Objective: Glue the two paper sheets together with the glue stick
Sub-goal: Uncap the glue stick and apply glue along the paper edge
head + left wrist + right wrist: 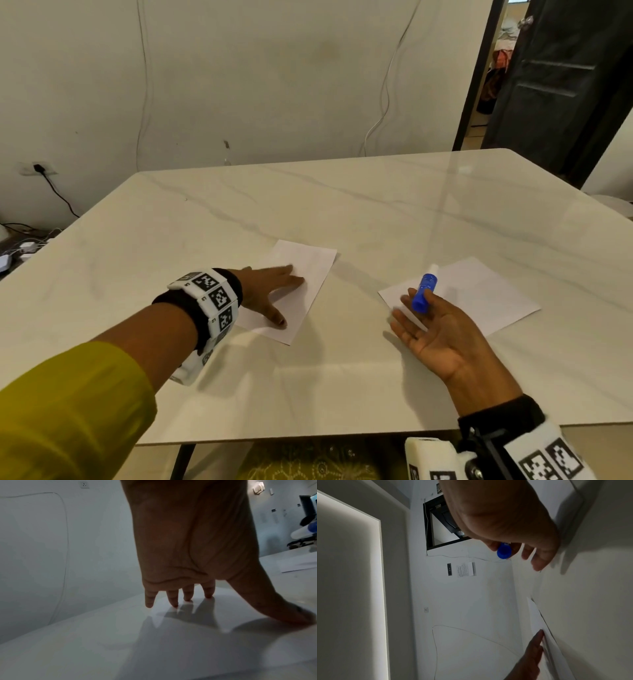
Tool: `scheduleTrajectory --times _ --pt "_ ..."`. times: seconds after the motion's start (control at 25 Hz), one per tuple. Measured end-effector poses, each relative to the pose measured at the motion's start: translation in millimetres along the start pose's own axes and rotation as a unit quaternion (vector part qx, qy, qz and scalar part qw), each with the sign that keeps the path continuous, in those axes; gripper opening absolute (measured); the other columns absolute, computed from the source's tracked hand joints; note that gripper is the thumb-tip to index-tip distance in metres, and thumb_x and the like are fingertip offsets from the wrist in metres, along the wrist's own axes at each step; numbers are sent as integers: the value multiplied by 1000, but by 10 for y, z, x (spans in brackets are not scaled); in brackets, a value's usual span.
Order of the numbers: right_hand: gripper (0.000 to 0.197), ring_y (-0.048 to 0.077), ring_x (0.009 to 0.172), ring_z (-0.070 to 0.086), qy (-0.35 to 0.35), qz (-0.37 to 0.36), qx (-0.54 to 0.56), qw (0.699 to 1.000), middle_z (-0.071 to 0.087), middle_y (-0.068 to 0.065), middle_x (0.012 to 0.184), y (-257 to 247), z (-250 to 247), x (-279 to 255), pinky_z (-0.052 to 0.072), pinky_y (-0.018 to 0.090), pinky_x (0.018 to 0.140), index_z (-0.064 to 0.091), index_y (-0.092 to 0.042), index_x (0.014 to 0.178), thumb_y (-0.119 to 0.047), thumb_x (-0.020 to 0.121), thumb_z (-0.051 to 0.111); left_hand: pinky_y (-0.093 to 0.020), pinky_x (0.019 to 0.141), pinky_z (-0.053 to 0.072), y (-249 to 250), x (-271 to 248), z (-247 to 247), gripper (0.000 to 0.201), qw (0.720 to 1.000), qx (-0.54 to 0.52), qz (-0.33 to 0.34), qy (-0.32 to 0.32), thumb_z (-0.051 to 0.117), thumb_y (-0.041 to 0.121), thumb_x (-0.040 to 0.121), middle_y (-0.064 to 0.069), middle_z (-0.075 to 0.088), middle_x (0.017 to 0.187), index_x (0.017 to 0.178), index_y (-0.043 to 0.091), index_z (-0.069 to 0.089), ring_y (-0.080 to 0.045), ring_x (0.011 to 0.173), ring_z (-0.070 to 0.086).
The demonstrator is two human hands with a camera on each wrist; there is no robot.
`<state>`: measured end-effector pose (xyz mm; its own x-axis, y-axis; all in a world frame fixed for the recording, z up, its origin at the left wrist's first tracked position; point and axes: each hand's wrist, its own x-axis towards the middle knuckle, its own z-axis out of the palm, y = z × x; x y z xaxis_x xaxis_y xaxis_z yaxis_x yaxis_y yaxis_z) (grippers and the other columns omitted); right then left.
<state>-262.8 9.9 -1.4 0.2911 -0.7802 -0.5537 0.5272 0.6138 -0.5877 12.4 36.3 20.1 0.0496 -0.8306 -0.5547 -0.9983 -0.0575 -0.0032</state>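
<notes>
A person's left hand (270, 294) lies flat and palm down, fingers straight and spread, pressing on the left paper sheet (301, 291) at the centre of the head view; its grip is wide and holds nothing. The right hand (435, 329), at lower right of the frame, is turned palm up with three fingers loosely extended, while thumb and forefinger appear to pinch the blue glue stick (424, 291). The stick's long axis runs up the frame and slightly right, its white tip pointing away from the person and its blue base sitting in the hand. It hovers over the near left corner of the right paper sheet (479, 298), which lies flat on the marble-patterned bench (342, 205), well apart from the left sheet. The left wrist view alone shows the four fingertips (174, 601) touching the paper. The right wrist view shows the stick end-on, a round blue base between the fingers, though blur hides the exact hold.
</notes>
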Motion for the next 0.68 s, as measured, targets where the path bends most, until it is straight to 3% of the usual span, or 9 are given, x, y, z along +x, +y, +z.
scheduleTrajectory --times 0.08,0.16,0.24,0.28,0.32,0.4,0.56,0.68 --pt "19 25 70 71 -32 -6 43 999 68 14 86 -51 -44 -38 60 31 61 59 -2 88 -16 94 47 -48 118 11 47 -13 29 99 1000 5 -1 -4 65 53 76 4 -6 159 148 32 0 -19 147 5" --pt "13 19 59 72 -61 -18 57 996 72 14 74 -101 -71 -78 60 26 54 63 2 87 -10 84 61 -47 116 16 148 -48 54 101 1000 21 2 8 64 58 73 1 1 159 148 32 2 -23 145 11" --pt "45 17 61 72 -103 -42 51 993 73 15 77 -127 -67 -113 60 25 54 70 3 84 -11 46 88 -45 111 25 321 -100 111 100 998 59 15 31 61 64 71 -4 16 154 148 29 8 -27 138 23" --pt "61 16 61 71 -111 -50 36 992 74 15 79 -129 -61 -124 59 24 54 71 2 86 -13 31 91 -44 108 28 425 -137 152 100 996 78 25 45 60 67 70 -6 23 149 147 26 12 -28 133 28" --pt "65 15 59 69 -108 -59 23 992 73 13 79 -136 -58 -126 58 23 53 69 0 90 -15 31 89 -43 106 30 530 -176 195 100 994 92 34 57 59 69 69 -7 27 144 146 24 14 -28 129 31" --pt "55 10 53 63 -93 -76 6 993 70 11 80 -158 -30 -160 56 19 50 64 -4 98 -17 46 77 -43 104 30 705 -237 271 100 992 96 47 69 59 70 67 -9 29 139 144 19 19 -28 125 31" --pt "20 9 52 54 -71 -73 -1 995 60 10 79 -191 15 -227 53 17 47 62 -8 100 -15 82 61 -46 102 34 816 -306 266 91 996 16 59 69 63 66 68 -6 27 135 137 20 27 -27 125 28" --pt "15 10 57 48 -47 -53 13 997 53 7 73 -206 97 -190 53 17 47 63 -7 95 -17 85 57 -49 107 31 764 -258 163 96 995 -15 44 87 62 66 69 -2 14 149 142 19 21 -27 136 20"
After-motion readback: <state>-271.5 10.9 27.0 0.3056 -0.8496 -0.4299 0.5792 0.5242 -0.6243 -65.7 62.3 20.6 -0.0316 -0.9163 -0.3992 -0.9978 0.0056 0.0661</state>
